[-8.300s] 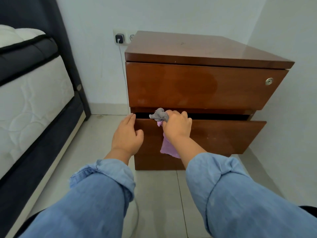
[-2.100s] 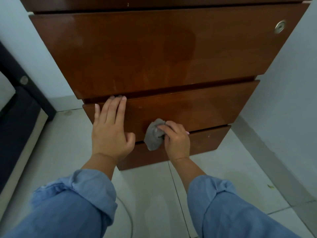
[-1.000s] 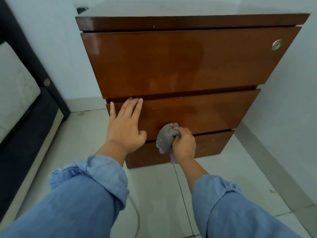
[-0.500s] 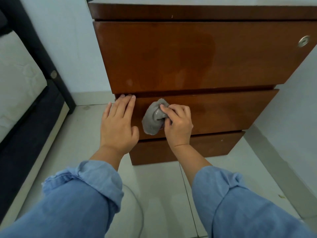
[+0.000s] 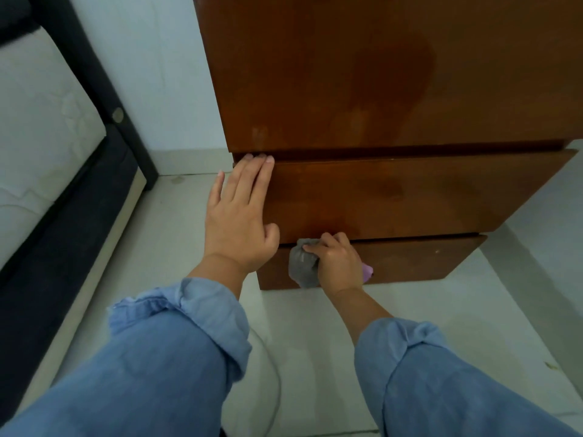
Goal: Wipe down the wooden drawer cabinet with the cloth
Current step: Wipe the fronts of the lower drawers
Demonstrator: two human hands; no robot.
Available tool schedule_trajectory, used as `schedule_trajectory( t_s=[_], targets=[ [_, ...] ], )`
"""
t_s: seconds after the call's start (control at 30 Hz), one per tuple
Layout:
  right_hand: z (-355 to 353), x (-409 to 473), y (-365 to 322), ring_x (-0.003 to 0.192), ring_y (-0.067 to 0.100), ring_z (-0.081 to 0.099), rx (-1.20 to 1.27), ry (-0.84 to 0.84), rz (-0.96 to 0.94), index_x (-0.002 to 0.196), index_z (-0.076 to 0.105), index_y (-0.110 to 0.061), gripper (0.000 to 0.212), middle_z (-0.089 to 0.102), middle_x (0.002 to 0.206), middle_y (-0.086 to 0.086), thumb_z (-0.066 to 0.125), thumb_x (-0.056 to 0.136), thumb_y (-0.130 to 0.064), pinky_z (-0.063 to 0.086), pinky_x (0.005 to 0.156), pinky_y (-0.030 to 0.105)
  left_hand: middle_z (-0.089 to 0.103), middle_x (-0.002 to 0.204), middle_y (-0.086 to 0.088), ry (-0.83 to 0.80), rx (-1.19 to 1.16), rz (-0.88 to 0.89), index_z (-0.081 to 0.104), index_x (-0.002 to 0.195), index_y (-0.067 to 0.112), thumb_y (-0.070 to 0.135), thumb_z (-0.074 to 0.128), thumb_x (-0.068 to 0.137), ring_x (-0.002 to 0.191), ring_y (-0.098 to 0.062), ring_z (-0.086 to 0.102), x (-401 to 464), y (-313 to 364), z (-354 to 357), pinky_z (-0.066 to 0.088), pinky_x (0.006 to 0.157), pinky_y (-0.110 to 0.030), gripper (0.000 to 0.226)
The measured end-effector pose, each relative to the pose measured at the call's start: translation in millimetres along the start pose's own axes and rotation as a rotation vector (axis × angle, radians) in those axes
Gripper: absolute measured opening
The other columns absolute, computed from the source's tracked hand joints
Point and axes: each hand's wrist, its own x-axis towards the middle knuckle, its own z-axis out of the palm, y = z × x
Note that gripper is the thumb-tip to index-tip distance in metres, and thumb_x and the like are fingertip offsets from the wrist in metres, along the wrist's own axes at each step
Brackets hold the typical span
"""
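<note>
Denim sleeves (image 5: 176, 351) fill the lower frame; right hand (image 5: 339, 263) at centre grips a bunched grey cloth (image 5: 303, 266) against the bottom drawer (image 5: 416, 261); left hand (image 5: 239, 216), fingers straight, presses flat on the middle drawer (image 5: 410, 193) of the wooden cabinet (image 5: 362, 74); bed (image 5: 41, 137) at upper left

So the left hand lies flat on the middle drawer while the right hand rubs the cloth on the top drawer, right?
Not quite. In the head view the right hand holds the cloth against the bottom drawer, not the top one. The left hand does lie flat on the middle drawer.
</note>
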Motion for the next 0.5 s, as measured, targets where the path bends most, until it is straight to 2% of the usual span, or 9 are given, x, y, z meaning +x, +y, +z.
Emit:
schedule_trajectory(
  t_s=[0.03,0.1,0.17,0.27,0.37,0.5],
  targets=[
    [-5.2,-2.5,-1.8,0.085,0.033,0.054,0.032,0.002,0.028,0.098,0.073,-0.014,0.033,0.06,0.087,0.011,0.053,0.075,-0.001,0.054,0.069,0.043,0.028,0.154,-0.002,-0.005,0.001,-0.004,0.023,0.15,0.018,0.033,0.049,0.07,0.145,-0.019,0.017,-0.7,1.1,-1.1,0.009,0.119,-0.044,0.086],
    [-22.0,-6.3,-7.8,0.088,0.026,0.049,0.037,0.11,0.022,0.102,0.071,-0.015,0.04,0.061,0.093,0.01,0.044,0.075,-0.002,0.053,0.068,0.037,0.028,0.154,-0.002,-0.014,-0.002,-0.004,0.024,0.15,0.017,0.033,0.048,0.071,0.145,-0.02,0.017,-0.9,2.3,-3.7,0.008,0.119,-0.044,0.085],
    [-45.3,-4.1,-14.8,0.086,0.024,0.047,0.066,0.268,-0.003,0.107,0.068,-0.015,0.038,0.061,0.096,0.009,0.044,0.08,-0.004,0.048,0.066,0.032,0.03,0.153,-0.004,-0.02,0.012,0.025,0.025,0.15,0.015,0.031,0.045,0.072,0.144,-0.021,0.02,0.4,0.5,-7.2,0.007,0.119,-0.045,0.082],
    [-76.5,16.2,-24.0,0.086,0.021,0.048,0.132,0.445,-0.043,0.115,0.065,-0.014,0.032,0.061,0.098,0.009,0.05,0.087,-0.008,0.042,0.07,0.026,0.033,0.152,-0.007,-0.012,0.032,0.019,0.027,0.149,0.012,0.027,0.043,0.073,0.142,-0.023,0.025,-2.6,-9.3,-12.7,0.007,0.119,-0.041,0.079],
    [-88.9,44.3,-33.9,0.087,0.021,0.052,0.124,0.519,-0.095,0.111,0.068,-0.014,0.029,0.066,0.095,0.005,0.054,0.087,-0.008,0.044,0.07,0.024,0.035,0.151,-0.009,0.02,-0.013,-0.004,0.032,0.147,0.01,0.024,0.044,0.074,0.14,-0.024,0.03,-7.8,-19.2,-16.5,0.012,0.117,-0.036,0.075],
    [-81.5,58.4,-47.5,0.085,0.02,0.053,0.085,0.539,-0.182,0.103,0.072,-0.014,0.024,0.067,0.09,0.003,0.056,0.086,-0.006,0.047,0.068,0.025,0.039,0.149,-0.01,0.066,-0.084,0.036,0.037,0.145,0.009,0.025,0.039,0.074,0.137,-0.026,0.035,-6.4,-23.1,-16.1,0.024,0.113,-0.037,0.072]
  ],
)
